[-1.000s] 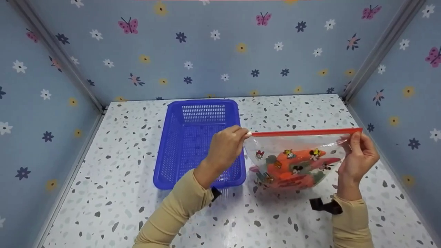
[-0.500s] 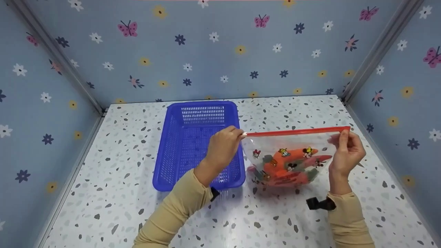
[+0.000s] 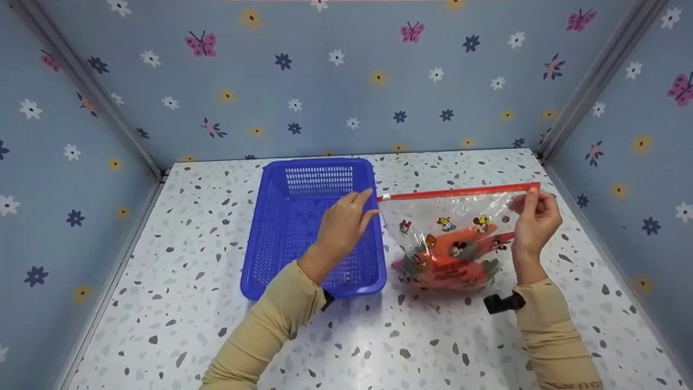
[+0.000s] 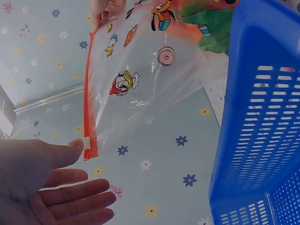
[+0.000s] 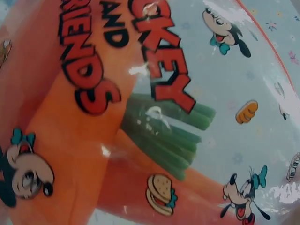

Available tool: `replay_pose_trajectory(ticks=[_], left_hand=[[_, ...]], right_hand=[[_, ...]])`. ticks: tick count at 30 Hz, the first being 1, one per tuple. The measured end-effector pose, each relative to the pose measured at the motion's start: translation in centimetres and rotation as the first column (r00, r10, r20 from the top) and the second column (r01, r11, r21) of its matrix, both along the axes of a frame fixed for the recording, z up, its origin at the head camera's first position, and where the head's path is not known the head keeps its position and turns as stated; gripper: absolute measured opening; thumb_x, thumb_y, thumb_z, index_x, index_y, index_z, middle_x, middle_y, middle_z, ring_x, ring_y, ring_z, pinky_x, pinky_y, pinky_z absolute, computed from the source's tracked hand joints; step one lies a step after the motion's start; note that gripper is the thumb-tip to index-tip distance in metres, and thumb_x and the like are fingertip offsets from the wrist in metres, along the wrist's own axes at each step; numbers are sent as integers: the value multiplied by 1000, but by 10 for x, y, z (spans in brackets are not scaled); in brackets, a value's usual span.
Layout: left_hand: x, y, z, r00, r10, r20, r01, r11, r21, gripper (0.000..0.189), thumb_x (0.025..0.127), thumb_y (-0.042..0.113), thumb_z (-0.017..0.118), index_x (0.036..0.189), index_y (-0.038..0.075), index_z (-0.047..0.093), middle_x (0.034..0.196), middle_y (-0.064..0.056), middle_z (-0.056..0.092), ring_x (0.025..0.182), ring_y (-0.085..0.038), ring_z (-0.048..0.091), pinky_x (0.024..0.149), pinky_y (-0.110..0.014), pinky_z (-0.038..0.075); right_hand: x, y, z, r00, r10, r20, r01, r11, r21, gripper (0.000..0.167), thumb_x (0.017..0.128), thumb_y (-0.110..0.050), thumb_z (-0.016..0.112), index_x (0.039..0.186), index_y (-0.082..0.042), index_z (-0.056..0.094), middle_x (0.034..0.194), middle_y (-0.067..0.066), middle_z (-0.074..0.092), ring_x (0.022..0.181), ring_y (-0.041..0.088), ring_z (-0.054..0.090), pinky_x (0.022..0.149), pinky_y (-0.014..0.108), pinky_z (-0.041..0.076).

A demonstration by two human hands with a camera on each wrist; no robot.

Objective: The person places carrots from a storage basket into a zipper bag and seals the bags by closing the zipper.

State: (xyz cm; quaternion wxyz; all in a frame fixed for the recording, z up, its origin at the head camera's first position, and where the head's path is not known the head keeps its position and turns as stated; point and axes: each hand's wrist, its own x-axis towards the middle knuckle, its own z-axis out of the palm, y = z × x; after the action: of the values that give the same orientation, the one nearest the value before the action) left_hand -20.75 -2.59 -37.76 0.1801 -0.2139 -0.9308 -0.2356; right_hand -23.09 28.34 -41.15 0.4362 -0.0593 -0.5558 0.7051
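A clear zip bag (image 3: 422, 208) with cartoon prints and a red zip strip (image 3: 460, 192) stands stretched along its top. Inside lie several orange and reddish carrots (image 3: 446, 241) with green tops, seen close up in the right wrist view as orange pieces with green stalks (image 5: 159, 136). My right hand (image 3: 536, 222) pinches the bag's upper right corner between thumb and fingers. Just left of the other corner, my left hand (image 3: 341, 227) has its fingers extended and holds nothing. In the left wrist view, its thumb tip is right at the white slider (image 4: 86, 143).
A blue perforated basket (image 3: 252, 244) sits on the speckled table (image 3: 189, 227), left of the bag and partly under my left hand. Flowered panels (image 3: 352, 70) rise behind and on both sides.
The left hand has let go of the slider end and its fingers have spread. The right hand has moved left and slightly farther back, bringing the bag's corner along.
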Motion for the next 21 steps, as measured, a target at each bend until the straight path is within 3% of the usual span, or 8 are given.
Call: replay_pose_trajectory(ticks=[5,7,8,12,14,16,19,21], left_hand=[[-8,-14,-6,999,11,51,-12,1000,8,46,89,27,52,125,0,48,112,-18,54,102,-28,52,85,-37,43],[-11,-20,-10,997,24,79,-25,1000,8,47,89,28,52,126,-1,46,115,-18,52,107,-28,49,88,-38,41],[-13,-23,-11,996,32,88,-33,999,4,47,90,29,51,126,-1,46,117,-18,51,109,-28,48,89,-38,40],[-19,-32,-18,993,51,107,-49,999,-16,47,91,29,49,127,0,44,120,-17,48,112,-29,45,90,-40,39],[-23,-36,-21,993,53,109,-50,998,-30,47,91,29,48,128,0,43,122,-18,47,113,-30,44,90,-41,39],[-26,-40,-25,992,52,117,-48,998,-41,48,92,30,45,130,1,40,124,-18,45,115,-30,42,91,-41,38],[-32,-45,-29,986,59,156,-51,997,-57,50,94,33,40,135,4,34,130,-17,39,120,-30,36,93,-44,35],[-35,-49,-32,979,77,187,-64,995,-74,52,94,35,38,137,6,30,135,-17,34,124,-31,31,95,-47,32]], right_hand=[[-11,5,4,996,35,77,-43,994,99,4,86,-2,53,86,-3,57,66,4,59,57,13,56,58,20,46],[-49,43,-39,990,82,111,-97,986,136,9,87,-6,55,95,-3,56,70,5,61,61,13,59,60,21,48],[-51,46,-40,985,114,133,-133,981,144,13,87,-5,54,100,-2,54,73,7,61,64,14,60,63,21,49],[-58,53,-43,946,61,319,-169,930,325,41,87,-11,55,125,-5,40,105,14,56,95,20,55,80,28,45],[-25,17,2,915,-27,402,-172,875,452,50,87,-9,52,132,-3,31,121,18,45,110,25,44,91,34,37],[-23,11,7,893,-91,441,-194,806,559,57,87,-10,52,136,-1,24,134,21,30,123,29,30,100,40,26],[-24,4,9,873,-100,477,-277,704,654,59,89,-14,51,137,2,21,141,25,13,130,35,11,103,48,11],[-26,0,9,858,-86,507,-346,633,693,60,89,-19,52,137,2,22,142,26,8,130,37,5,102,53,8]])
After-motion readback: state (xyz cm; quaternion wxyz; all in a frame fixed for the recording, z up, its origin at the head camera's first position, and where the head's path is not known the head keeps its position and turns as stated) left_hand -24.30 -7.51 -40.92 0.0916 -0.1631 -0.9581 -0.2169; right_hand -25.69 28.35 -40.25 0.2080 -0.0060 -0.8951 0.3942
